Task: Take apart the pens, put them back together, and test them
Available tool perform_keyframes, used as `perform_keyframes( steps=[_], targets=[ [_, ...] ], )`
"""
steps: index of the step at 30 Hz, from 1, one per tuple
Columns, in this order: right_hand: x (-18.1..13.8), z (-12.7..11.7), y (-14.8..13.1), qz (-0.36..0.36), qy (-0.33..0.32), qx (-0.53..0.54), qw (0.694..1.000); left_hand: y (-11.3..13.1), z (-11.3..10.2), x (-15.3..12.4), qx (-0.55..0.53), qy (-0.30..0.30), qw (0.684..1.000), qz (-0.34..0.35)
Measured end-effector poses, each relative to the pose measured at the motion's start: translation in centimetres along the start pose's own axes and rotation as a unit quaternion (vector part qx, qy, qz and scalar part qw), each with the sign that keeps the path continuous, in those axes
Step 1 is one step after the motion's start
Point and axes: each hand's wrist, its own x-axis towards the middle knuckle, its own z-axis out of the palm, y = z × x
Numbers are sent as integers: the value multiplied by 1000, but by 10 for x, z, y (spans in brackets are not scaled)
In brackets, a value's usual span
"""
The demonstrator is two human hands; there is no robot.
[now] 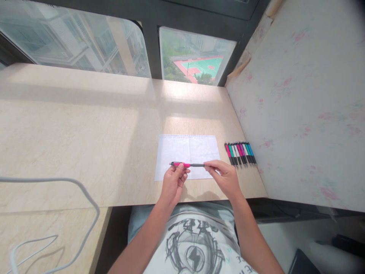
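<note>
A pink pen with a black grip (196, 165) lies level between my two hands, just above a white sheet of paper (173, 148). My left hand (174, 180) pinches its pink barrel between thumb and fingers. At the other end, the fingertips of my right hand (224, 176) close around the tip, which they hide. To the right of the paper, a row of several pens (239, 153) in pink, green, white, purple and blue rests side by side on the table.
The pale table (85, 140) runs up to the windows (196, 57). A flower-patterned wall (299, 114) stands on the right, close to the pen row. At the left front, a grey cable (82, 186) loops over the table edge.
</note>
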Motion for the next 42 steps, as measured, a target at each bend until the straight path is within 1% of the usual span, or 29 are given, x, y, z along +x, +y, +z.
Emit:
perform_keyframes(
  steps=[8, 16, 21, 25, 28, 35, 42],
  targets=[
    [1, -1, -7, -20, -11, -35, 999, 2, 2, -2, 5, -6, 1000, 9],
    [1, -3, -6, -8, -12, -45, 999, 3, 2, -2, 23, -15, 999, 24],
    [0, -4, -9, -44, -16, -54, 997, 4, 2, -3, 30, -8, 999, 13],
    [1, -6, -13, -85, -35, -87, 992, 4, 3, -4, 30, 6, 999, 7],
    [1, -6, -15, -104, -34, -105, 988, 4, 3, -4, 30, 7, 1000, 3],
    [1, -7, -16, -111, -30, -86, 990, 6, 4, -5, 3, 16, 999, -28],
    [1, -6, -16, -112, -25, -87, 990, 5, 3, -4, 8, 10, 1000, -16]
  ],
)
